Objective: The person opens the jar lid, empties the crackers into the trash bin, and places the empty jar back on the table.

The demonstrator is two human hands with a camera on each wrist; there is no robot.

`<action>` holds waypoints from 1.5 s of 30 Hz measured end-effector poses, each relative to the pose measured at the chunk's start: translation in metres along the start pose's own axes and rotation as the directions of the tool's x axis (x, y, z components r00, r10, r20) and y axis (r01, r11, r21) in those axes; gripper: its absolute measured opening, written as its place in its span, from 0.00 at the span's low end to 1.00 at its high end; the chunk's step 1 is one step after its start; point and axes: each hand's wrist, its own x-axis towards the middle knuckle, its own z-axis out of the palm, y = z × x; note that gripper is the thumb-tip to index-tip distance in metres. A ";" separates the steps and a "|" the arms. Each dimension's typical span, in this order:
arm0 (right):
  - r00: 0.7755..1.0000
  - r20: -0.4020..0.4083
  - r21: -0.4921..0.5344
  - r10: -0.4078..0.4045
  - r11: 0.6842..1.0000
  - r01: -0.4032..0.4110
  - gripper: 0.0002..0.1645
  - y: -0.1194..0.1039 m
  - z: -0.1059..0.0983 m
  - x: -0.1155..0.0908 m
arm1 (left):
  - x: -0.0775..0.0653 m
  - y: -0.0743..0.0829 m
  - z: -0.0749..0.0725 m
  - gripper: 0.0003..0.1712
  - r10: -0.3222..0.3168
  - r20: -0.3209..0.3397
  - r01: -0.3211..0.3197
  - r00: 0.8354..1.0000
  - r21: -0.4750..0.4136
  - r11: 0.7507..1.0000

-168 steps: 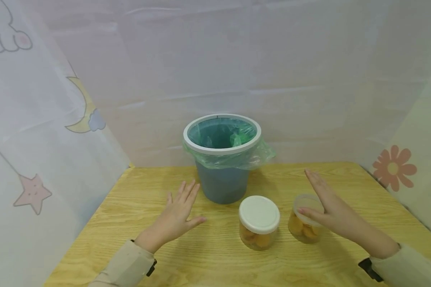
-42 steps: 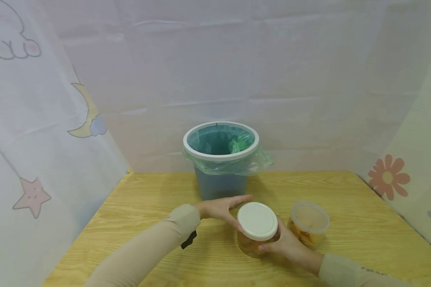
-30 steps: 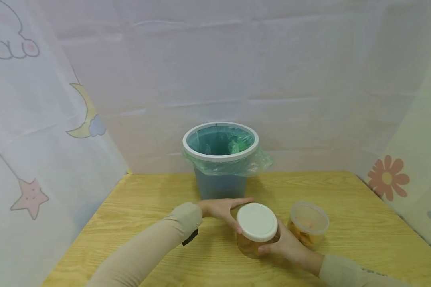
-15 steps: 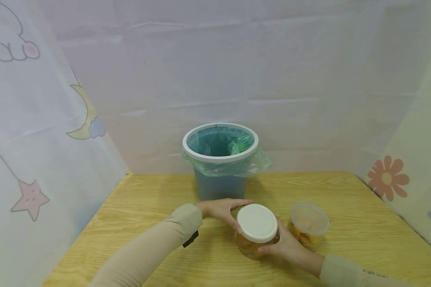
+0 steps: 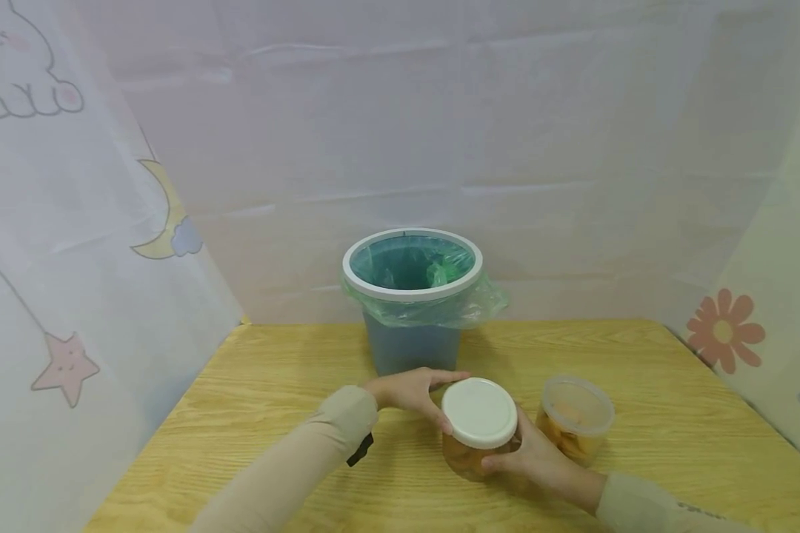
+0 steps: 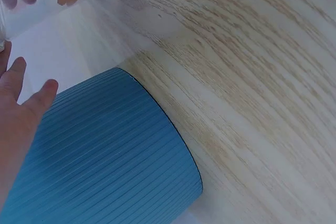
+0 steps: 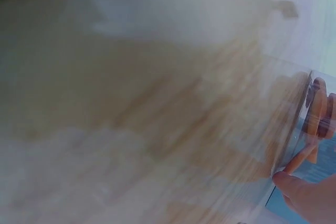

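A clear jar (image 5: 463, 460) with orange-brown pieces inside stands upright on the table, topped by a white lid (image 5: 478, 412). My left hand (image 5: 410, 391) is around the lid, thumb at its left edge and fingers reaching behind. My right hand (image 5: 536, 460) grips the jar's body from the right, thumb on the near side. In the left wrist view, my left fingers (image 6: 16, 80) reach toward the clear jar (image 6: 37, 17); their contact is cut off by the frame edge. The right wrist view shows my right thumb (image 7: 310, 198) against the clear wall; much there is blurred.
A second clear container (image 5: 576, 414) with a translucent lid and similar pieces stands just right of my right hand. Behind the jar is a blue bin (image 5: 413, 348) with a white rim and green liner. Pale patterned sheets hang around the wooden table (image 5: 267, 370).
Seconds ago both hands were spread apart over the table; they have since come to the white-lidded jar. Over the last second hands and jar stay nearly still, with only a slight view shift.
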 end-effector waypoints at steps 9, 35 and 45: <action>1.000 0.011 0.011 -0.009 1.000 0.009 0.62 0.001 0.000 0.000 | -0.006 0.003 0.008 0.51 -0.032 -0.074 0.032 0.997 -0.002 0.999; 0.999 0.042 0.004 0.011 1.000 -0.011 0.63 0.000 -0.003 -0.001 | -0.014 -0.002 0.027 0.54 -0.030 -0.210 0.038 0.977 0.035 0.999; 1.000 0.010 -0.015 0.026 1.000 -0.026 0.63 0.000 -0.002 0.000 | -0.017 0.000 0.030 0.54 -0.036 -0.245 0.042 0.969 0.020 0.999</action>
